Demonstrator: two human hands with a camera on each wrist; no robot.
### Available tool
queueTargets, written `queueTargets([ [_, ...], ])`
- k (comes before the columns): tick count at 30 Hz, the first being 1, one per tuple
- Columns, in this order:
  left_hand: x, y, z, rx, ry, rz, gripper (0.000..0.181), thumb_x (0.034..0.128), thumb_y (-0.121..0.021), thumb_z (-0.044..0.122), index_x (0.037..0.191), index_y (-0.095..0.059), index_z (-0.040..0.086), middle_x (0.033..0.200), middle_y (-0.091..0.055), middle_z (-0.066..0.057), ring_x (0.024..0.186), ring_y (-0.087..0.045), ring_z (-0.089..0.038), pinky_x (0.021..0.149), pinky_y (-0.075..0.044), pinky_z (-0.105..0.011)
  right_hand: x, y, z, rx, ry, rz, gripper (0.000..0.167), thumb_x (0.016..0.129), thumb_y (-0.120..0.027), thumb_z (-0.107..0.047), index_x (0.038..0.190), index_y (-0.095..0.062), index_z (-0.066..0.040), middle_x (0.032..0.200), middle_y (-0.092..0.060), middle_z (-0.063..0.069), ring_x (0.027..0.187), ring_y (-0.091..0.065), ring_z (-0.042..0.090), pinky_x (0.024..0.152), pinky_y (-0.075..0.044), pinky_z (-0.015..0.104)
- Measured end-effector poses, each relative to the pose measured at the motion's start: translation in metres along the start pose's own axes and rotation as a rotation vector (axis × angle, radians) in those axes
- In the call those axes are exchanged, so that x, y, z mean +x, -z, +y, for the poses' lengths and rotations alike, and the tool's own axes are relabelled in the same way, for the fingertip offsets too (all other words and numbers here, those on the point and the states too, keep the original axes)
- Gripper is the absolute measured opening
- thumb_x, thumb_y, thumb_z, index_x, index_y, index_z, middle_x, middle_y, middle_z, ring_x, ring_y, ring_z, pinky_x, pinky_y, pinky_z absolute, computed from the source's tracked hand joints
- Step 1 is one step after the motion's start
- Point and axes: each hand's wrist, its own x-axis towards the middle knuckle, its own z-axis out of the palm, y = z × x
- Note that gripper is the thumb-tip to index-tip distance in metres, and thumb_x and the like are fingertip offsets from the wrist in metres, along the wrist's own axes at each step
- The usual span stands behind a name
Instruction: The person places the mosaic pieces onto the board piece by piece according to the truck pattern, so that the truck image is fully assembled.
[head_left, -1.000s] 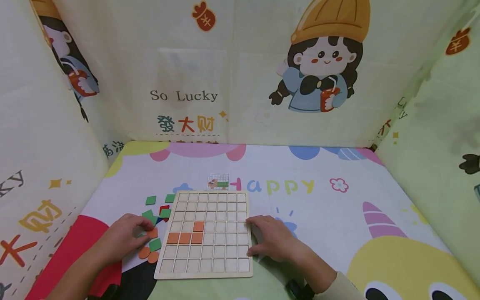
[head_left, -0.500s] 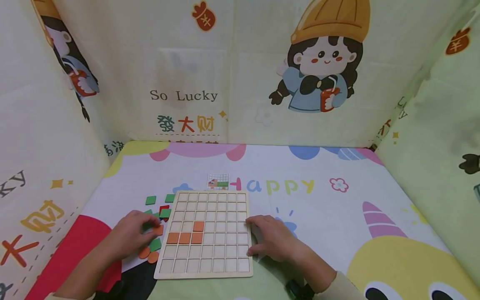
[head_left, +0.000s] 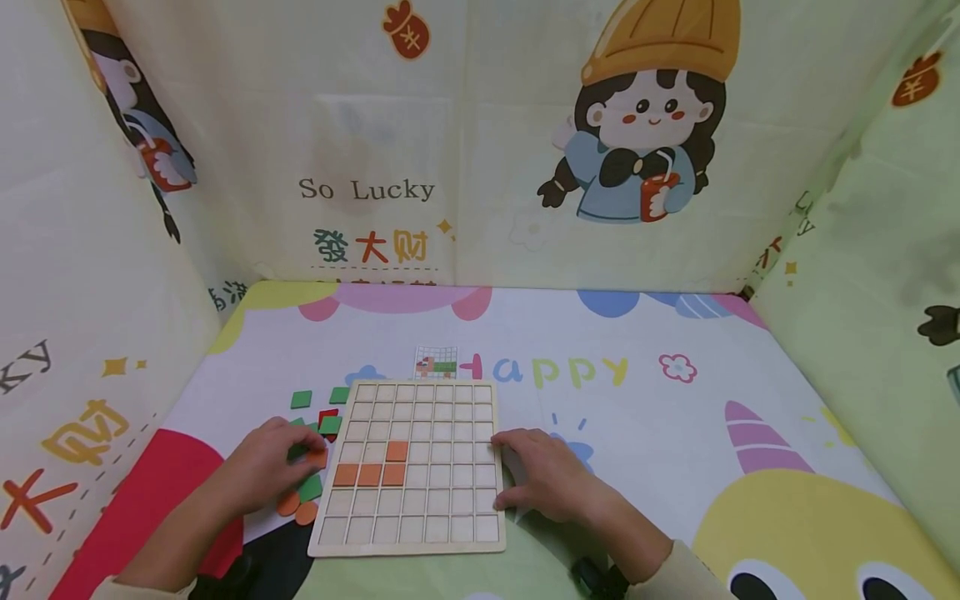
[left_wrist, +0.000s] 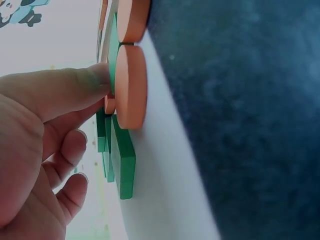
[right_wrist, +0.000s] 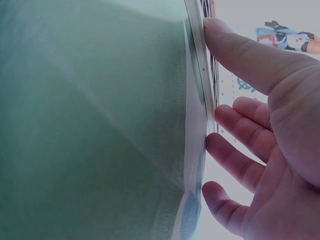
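A: What does the left hand [head_left: 268, 468] have?

B: An orange flat piece [head_left: 318, 458], pinched between thumb and forefinger, with hardly any gap between the tips. It sits just left of the pale wooden grid board [head_left: 440, 476]; the fingers partly hide it, so I can't tell its full shape.

A: And the right hand [head_left: 543, 469]?

B: Spread wide, with fingers loose and thumb apart. It touches the board's right edge and has nothing pinched.

A: Anything set in the grid?

B: Four orange square tiles [head_left: 369, 475]. Three run side by side from the left edge, and the fourth lies on the far side of the third.

A: What is around the left hand?

B: Two orange round discs [head_left: 288, 503] on its near side, next to a green square tile [head_left: 310, 488]. More green square tiles [head_left: 302, 399] lie on the far side, one partly covering a red piece [head_left: 327, 414].

A: Beyond the board?

B: A small white card with a printed coloured grid [head_left: 436, 363], at the far edge, on the white cloth with cartoon prints [head_left: 600, 333].
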Motion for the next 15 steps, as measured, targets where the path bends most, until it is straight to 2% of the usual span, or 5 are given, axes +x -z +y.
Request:
queueTargets([
  [4,0.001,0.003,0.002,0.003,-0.004,-0.012,0.035,0.0759,-0.087,0.021,0.106,-0.074,0.010,0.097,-0.058,-0.006,0.093,-0.051,-0.025,0.060,-0.052,-0.026,0.000,0.000,0.000,0.002,0.002,0.005,0.072,0.075,-0.087,-0.038,0.134,-0.057,-0.010,0.134,-0.059,0.005,0.125,-0.052,0.029,0.101,-0.040,0.054],
  [9,0.004,0.007,0.007,0.004,-0.017,0.001,0.031,0.0784,-0.086,0.023,0.104,-0.073,0.011,0.097,-0.060,-0.003,0.095,-0.051,-0.025,0.066,-0.054,-0.029,0.000,0.000,0.000,0.001,0.016,0.016,0.072,0.074,-0.088,-0.037,0.134,-0.057,-0.010,0.133,-0.060,0.006,0.124,-0.052,0.030,0.100,-0.040,0.054],
  [15,0.009,0.009,0.017,-0.020,-0.074,0.034,0.028,0.0811,-0.084,0.023,0.104,-0.073,0.011,0.100,-0.061,-0.003,0.098,-0.051,-0.026,0.071,-0.055,-0.033,0.000,0.000,0.000,-0.001,0.010,0.014,0.072,0.075,-0.087,-0.038,0.134,-0.057,-0.010,0.133,-0.060,0.005,0.124,-0.052,0.030,0.100,-0.040,0.054],
])
